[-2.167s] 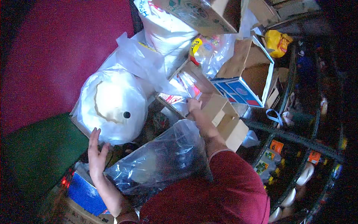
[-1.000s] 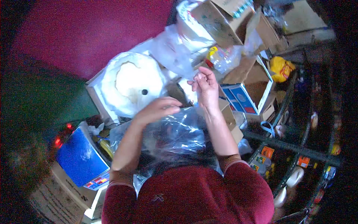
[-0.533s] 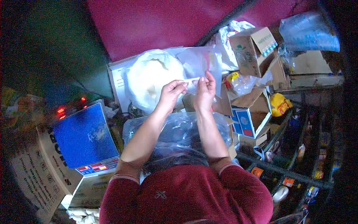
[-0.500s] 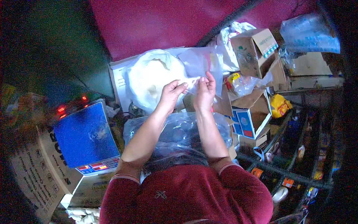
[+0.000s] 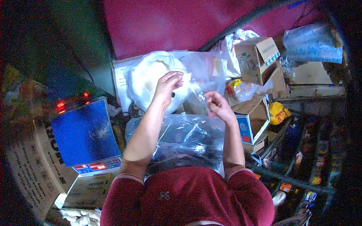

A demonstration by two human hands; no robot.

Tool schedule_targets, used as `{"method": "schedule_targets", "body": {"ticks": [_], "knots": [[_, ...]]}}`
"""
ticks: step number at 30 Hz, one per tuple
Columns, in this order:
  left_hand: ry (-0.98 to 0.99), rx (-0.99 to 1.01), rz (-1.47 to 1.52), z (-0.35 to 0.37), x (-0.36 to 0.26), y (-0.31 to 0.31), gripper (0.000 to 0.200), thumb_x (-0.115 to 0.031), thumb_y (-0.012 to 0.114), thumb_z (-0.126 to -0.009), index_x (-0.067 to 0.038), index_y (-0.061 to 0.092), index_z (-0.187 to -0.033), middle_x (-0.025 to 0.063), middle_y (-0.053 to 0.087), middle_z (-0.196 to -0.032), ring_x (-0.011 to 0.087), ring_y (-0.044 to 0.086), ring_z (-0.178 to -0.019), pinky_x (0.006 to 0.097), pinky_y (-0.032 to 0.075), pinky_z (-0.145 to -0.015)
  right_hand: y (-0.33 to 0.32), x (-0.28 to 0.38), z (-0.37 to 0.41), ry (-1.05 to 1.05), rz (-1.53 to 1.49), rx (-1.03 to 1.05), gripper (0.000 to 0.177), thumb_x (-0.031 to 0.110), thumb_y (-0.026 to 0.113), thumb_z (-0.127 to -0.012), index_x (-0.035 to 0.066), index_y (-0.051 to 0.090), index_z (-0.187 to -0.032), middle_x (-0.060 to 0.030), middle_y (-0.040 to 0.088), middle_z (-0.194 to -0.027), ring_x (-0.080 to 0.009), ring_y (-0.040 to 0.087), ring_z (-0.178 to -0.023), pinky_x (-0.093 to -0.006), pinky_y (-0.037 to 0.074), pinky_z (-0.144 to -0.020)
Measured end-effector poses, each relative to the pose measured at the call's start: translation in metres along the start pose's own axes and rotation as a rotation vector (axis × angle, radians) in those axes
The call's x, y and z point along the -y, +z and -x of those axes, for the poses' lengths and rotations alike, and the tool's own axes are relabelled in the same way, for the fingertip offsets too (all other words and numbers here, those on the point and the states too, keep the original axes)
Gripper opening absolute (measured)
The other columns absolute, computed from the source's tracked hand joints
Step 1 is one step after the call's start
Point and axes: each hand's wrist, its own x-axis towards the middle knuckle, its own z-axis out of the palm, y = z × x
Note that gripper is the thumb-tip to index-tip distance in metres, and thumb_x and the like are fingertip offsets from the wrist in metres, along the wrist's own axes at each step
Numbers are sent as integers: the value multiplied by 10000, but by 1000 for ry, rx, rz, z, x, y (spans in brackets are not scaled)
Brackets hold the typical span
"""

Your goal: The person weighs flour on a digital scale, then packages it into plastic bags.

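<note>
My left hand (image 5: 170,86) is raised over a round white plastic-lined container (image 5: 139,96) with white contents. Its fingers are pinched together, and what they hold, if anything, does not show clearly. A small dark spot sits by the heel of that hand. My right hand (image 5: 219,106) is to the right and a little lower, finger and thumb closed on thin clear plastic film (image 5: 197,91) that looks like a small bag. Behind it lies a larger clear plastic bag (image 5: 205,64). Crinkled clear plastic (image 5: 181,132) spreads below both hands, in front of my body.
A scale with a blue platform (image 5: 83,132) and lit red digits stands at left. Cardboard boxes (image 5: 250,60), an opened blue-white box (image 5: 260,124) and a yellow bag (image 5: 279,113) crowd the right. A dark compartmented rack (image 5: 301,165) holds small packets.
My hands have moved apart from where they met at the clear plastic. The left has risen over the white container; the right has shifted right and down.
</note>
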Motion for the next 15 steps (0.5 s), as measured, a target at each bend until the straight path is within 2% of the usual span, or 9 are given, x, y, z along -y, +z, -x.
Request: {"method": "schedule_targets", "body": {"ticks": [2,5,8,10,11,14,15], "knots": [[46,-7,-96,1,-4,1,201,-149,627,-818,-33,625,-982,34,627,-820,99,558,-717,239,437,-691,-19,-14,3,-46,99,10,293,17,525,-813,86,530,-1097,50,466,-762,-63,445,-702,-208,386,-653],[58,28,-131,0,0,2,175,-153,618,-827,-24,629,-944,32,619,-777,94,537,-691,236,434,-688,-32,-14,6,-23,192,-57,331,4,523,-786,78,525,-1109,30,480,-748,-69,451,-680,-224,400,-638],[50,64,-381,-1,-4,1,149,-138,594,-839,-20,626,-924,46,636,-835,110,571,-739,258,459,-708,-44,-19,3,-43,364,-123,339,21,519,-787,81,518,-1121,-16,497,-723,-99,479,-658,-258,420,-619],[61,63,-474,-1,-1,-1,161,-157,595,-842,-22,631,-922,48,636,-815,112,564,-726,259,455,-682,-50,-21,-2,-55,437,-152,339,32,521,-790,87,517,-1124,-31,502,-717,-112,494,-659,-270,429,-625],[68,62,-519,-1,1,-1,167,-166,596,-844,-23,633,-921,49,636,-805,113,561,-719,260,453,-670,-51,-21,-6,-68,454,-176,359,36,524,-783,87,515,-1138,-62,512,-705,-148,521,-654,-291,443,-636],[146,-75,-620,0,-1,2,197,-233,634,-821,-36,633,-811,21,575,-638,88,469,-528,240,395,-499,-47,-33,-22,-103,552,-214,395,44,529,-776,92,509,-1167,-95,535,-714,-180,540,-657,-317,453,-640],[182,-91,-652,1,-2,1,215,-246,638,-819,-35,620,-783,18,556,-613,88,455,-512,245,387,-488,-38,-18,-22,25,527,-168,430,-17,521,-778,74,495,-1197,-30,500,-771,-117,483,-721,-253,422,-660]]}}
